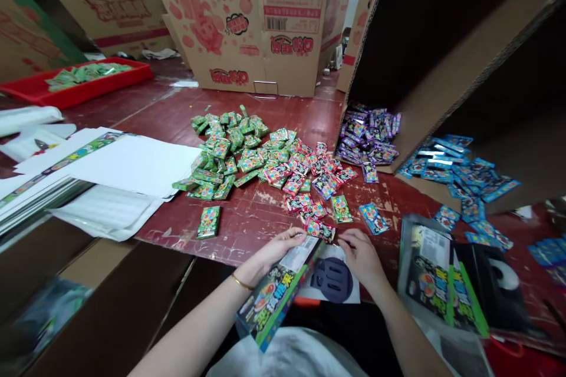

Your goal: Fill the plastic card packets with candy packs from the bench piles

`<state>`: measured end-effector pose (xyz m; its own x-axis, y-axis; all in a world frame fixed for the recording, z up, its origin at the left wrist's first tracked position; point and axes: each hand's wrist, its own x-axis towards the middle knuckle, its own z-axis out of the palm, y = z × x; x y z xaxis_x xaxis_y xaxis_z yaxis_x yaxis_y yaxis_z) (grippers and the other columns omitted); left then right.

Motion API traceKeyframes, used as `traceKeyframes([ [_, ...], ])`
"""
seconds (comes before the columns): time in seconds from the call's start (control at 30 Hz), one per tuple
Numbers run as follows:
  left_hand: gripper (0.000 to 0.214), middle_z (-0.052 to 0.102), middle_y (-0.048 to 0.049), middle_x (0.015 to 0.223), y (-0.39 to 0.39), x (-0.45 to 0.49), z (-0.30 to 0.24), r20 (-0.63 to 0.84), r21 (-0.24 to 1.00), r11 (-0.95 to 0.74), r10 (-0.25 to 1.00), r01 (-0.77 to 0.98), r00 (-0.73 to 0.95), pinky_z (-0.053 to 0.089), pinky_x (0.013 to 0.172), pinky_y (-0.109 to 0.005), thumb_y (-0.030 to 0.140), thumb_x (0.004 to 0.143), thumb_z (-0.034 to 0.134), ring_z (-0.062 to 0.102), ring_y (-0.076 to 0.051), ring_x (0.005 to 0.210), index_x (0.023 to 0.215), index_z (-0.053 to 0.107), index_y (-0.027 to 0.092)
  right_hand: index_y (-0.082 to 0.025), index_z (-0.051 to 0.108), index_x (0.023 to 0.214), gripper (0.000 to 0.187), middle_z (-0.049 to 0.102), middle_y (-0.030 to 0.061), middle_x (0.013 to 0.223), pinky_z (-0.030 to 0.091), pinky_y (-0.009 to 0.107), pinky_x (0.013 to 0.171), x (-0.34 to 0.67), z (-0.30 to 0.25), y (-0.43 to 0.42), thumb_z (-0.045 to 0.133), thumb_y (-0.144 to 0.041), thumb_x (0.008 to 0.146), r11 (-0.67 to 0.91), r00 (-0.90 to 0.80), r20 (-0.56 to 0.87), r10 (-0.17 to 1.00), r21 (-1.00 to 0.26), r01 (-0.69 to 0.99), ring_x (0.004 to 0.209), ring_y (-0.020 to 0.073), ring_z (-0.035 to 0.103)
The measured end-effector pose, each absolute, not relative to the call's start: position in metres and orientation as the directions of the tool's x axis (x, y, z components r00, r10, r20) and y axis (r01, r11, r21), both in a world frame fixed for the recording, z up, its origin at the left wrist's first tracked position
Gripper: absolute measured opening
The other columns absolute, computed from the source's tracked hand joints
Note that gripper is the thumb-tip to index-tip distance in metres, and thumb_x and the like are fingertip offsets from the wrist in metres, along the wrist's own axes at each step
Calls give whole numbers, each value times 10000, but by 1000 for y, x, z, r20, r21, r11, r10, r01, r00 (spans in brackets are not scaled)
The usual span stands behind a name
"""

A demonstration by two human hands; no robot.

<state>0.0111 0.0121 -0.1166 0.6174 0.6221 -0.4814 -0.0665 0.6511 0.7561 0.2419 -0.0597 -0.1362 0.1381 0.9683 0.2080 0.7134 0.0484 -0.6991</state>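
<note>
A long printed carton (270, 300), black with green edges, slants from my lap up to the table edge. My left hand (283, 245) is closed around its upper end, thumb near a red candy packet (320, 230). My right hand (360, 252) is on the other side, its fingers curled together near that packet and the carton's end; what they hold, if anything, is hidden. Beyond my hands lie red packets (295, 184) and a heap of green packets (221, 144). A single green packet (209, 222) lies to the left, and a blue packet (374, 218) to the right.
Purple packets (369, 132) and blue packets (442, 159) spill from open cardboard boxes (481, 65) at right. Flat printed cartons in plastic (435, 277) lie near my right arm. White sheets (132, 162) and a red tray (132, 79) are left; a large carton (247, 23) stands behind.
</note>
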Motion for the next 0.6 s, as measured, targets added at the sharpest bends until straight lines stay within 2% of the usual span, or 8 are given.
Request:
traceKeyframes([
  [0.13, 355, 655, 9, 801, 11, 14, -115, -494, 737, 672, 611, -75, 619, 398, 564, -181, 355, 671, 786, 572, -86, 595, 923, 624, 165, -176, 705, 798, 183, 611, 53, 804, 511, 296, 615, 245, -139, -57, 599, -326, 803, 22, 118, 131, 984, -754, 656, 687, 174, 592],
  [0.23, 352, 651, 15, 781, 11, 16, -112, -490, 722, 685, 606, -98, 627, 402, 557, -181, 368, 671, 787, 572, -87, 587, 902, 610, 170, -181, 682, 732, 145, 601, 30, 749, 478, 277, 588, 245, -140, -53, 608, -293, 783, 0, 106, 86, 991, -778, 628, 638, 157, 568],
  [0.37, 380, 664, -6, 916, 10, 20, -109, -458, 700, 696, 610, -161, 646, 452, 627, -205, 390, 662, 791, 613, -109, 687, 909, 583, 190, -182, 648, 682, 168, 586, 24, 708, 428, 267, 543, 246, -140, -49, 588, -297, 789, -19, 103, 54, 993, -800, 599, 590, 150, 528],
  [0.6, 403, 654, 13, 744, 11, 35, -118, -457, 677, 715, 593, -174, 663, 439, 573, -190, 364, 650, 807, 592, -90, 579, 935, 591, 176, -187, 622, 696, 229, 554, 26, 691, 381, 273, 526, 246, -145, -51, 544, -368, 812, -39, 139, 46, 989, -833, 551, 562, 150, 476],
])
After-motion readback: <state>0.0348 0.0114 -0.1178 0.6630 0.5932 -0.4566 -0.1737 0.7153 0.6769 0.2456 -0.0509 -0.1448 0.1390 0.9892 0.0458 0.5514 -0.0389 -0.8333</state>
